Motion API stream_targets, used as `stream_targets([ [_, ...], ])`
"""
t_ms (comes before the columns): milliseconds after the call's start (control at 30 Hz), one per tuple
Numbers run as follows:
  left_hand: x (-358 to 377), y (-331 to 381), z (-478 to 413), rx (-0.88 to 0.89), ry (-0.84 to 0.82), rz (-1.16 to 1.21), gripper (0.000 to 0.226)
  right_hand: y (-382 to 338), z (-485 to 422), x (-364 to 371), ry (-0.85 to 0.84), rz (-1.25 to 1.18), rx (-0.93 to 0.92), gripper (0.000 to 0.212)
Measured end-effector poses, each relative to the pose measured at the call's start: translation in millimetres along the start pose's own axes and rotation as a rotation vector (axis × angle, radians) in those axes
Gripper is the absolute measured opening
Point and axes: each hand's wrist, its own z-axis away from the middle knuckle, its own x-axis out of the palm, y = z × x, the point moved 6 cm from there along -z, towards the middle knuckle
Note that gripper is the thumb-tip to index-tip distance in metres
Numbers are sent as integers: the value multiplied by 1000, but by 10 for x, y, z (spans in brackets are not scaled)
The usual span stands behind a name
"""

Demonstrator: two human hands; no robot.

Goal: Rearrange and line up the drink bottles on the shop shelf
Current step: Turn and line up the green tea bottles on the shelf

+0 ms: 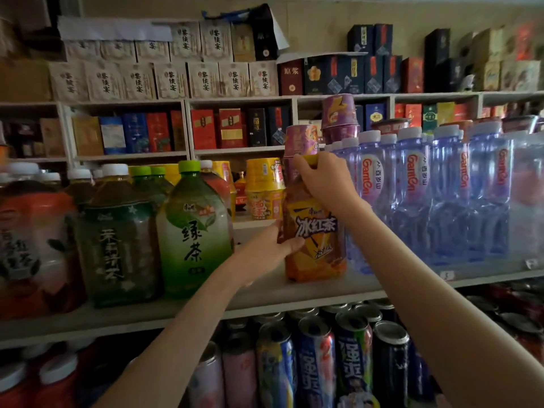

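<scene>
Fingers (304,169) around iced-tea bottle (316,248)

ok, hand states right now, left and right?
left hand: holds the iced tea bottle at its label.
right hand: grips the same bottle at its top.

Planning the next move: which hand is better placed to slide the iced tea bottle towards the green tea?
Probably right: the right hand grips the iced tea bottle at its cap; the left hand blocks the gap.
</scene>
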Motion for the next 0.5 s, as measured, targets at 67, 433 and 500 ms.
stream_targets([
  [67,-107,81,200,81,142,-263,52,-43,69,-14,24,67,29,38],
  [433,-1167,224,1357,455,979,-333,37,-1050,381,1047,-428,-359,-84,56],
  [500,-1290,69,1420,421,969,-283,35,-1041,380,1228,-447,-367,-44,47],
])
